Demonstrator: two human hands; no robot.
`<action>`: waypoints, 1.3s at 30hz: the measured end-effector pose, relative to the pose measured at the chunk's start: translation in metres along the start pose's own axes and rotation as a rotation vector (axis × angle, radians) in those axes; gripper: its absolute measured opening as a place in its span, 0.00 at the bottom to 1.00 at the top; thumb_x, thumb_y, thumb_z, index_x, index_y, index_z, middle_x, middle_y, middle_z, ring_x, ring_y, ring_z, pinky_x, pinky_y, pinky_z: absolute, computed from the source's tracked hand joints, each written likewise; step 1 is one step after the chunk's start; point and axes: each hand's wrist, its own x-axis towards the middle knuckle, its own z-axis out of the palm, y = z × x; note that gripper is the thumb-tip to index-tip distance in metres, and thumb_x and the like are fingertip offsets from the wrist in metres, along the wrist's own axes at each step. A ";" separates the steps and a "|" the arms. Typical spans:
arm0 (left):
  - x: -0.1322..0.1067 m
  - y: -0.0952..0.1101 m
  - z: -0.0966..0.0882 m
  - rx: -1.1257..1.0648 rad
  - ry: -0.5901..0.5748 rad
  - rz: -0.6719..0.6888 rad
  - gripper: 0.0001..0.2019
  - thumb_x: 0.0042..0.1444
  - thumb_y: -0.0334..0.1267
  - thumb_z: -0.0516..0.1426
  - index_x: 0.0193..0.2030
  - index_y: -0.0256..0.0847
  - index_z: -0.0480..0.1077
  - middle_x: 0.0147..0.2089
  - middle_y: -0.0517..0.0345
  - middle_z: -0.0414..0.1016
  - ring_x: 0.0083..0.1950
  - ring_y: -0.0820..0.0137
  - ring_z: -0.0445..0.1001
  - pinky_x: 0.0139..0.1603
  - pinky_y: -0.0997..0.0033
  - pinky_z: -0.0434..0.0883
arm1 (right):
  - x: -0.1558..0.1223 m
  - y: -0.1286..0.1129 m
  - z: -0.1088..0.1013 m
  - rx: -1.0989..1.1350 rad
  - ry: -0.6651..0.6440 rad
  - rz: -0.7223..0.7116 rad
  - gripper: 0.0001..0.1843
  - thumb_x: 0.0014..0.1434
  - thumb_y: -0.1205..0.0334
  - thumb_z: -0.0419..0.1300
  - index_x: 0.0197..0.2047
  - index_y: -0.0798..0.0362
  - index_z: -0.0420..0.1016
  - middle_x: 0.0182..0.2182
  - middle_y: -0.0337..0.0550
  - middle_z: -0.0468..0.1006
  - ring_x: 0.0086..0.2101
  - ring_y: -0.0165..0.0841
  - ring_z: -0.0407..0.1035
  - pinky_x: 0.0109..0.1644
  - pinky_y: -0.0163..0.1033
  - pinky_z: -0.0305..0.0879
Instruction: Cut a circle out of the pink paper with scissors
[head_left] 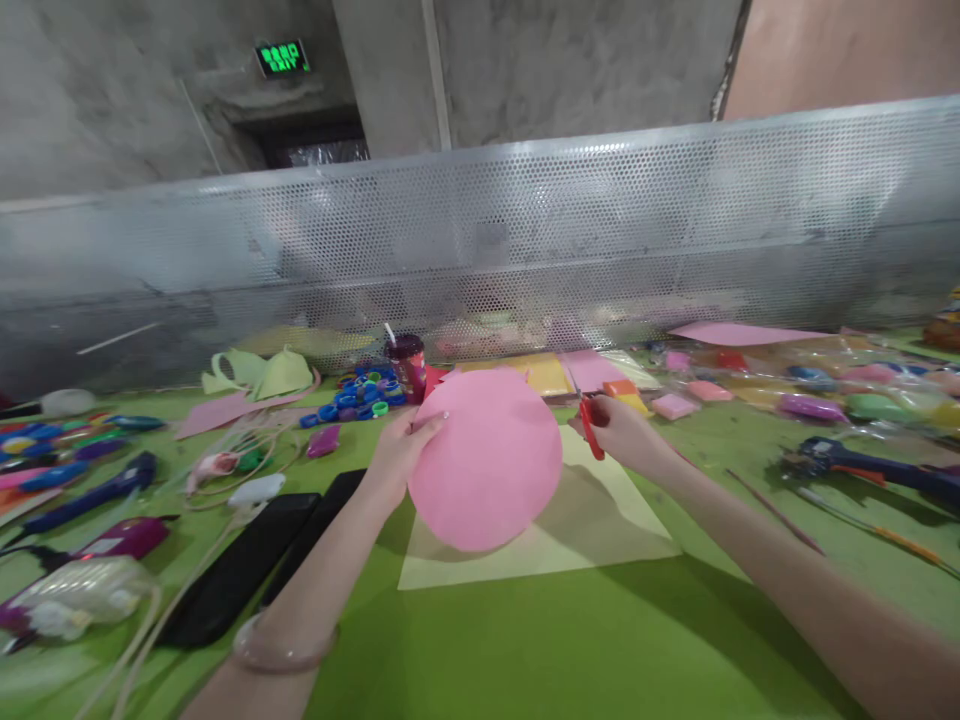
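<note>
My left hand (pixel 401 447) pinches the left edge of a round pink paper disc (pixel 486 460) and holds it up over a pale yellow sheet (pixel 600 520) lying on the green table (pixel 525 650). My right hand (pixel 626 432) is closed round the red handles of a pair of scissors (pixel 589 425), right beside the disc's upper right edge. The blades are mostly hidden behind the paper. A pale bangle (pixel 281 648) sits on my left wrist.
A perforated metal screen (pixel 525 240) runs along the table's far edge. Left lie black cases (pixel 247 570), glue guns (pixel 90 495), blue rings (pixel 360 395) and a dark red cup (pixel 409 362). Coloured paper (pixel 577 372), foam pieces and bagged items (pixel 862 385) fill the back and right.
</note>
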 end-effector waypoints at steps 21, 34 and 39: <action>0.000 0.009 -0.008 0.024 -0.052 0.035 0.20 0.38 0.45 0.63 0.39 0.38 0.72 0.36 0.52 0.77 0.35 0.64 0.74 0.38 0.65 0.70 | -0.020 -0.022 0.000 0.035 -0.199 -0.100 0.06 0.45 0.64 0.53 0.20 0.54 0.59 0.18 0.35 0.62 0.20 0.26 0.60 0.22 0.32 0.58; -0.004 0.015 -0.005 -0.050 -0.033 0.011 0.18 0.37 0.43 0.64 0.36 0.38 0.73 0.35 0.54 0.77 0.34 0.66 0.74 0.38 0.67 0.70 | -0.021 -0.024 0.002 0.118 -0.303 0.042 0.06 0.45 0.62 0.54 0.22 0.55 0.62 0.17 0.34 0.64 0.18 0.25 0.63 0.20 0.30 0.61; -0.005 0.015 -0.005 -0.053 -0.055 0.003 0.17 0.39 0.42 0.64 0.37 0.38 0.73 0.36 0.54 0.77 0.35 0.67 0.74 0.38 0.68 0.70 | -0.021 -0.022 0.004 0.124 -0.307 0.034 0.05 0.45 0.63 0.54 0.22 0.55 0.62 0.16 0.34 0.64 0.17 0.24 0.62 0.21 0.31 0.63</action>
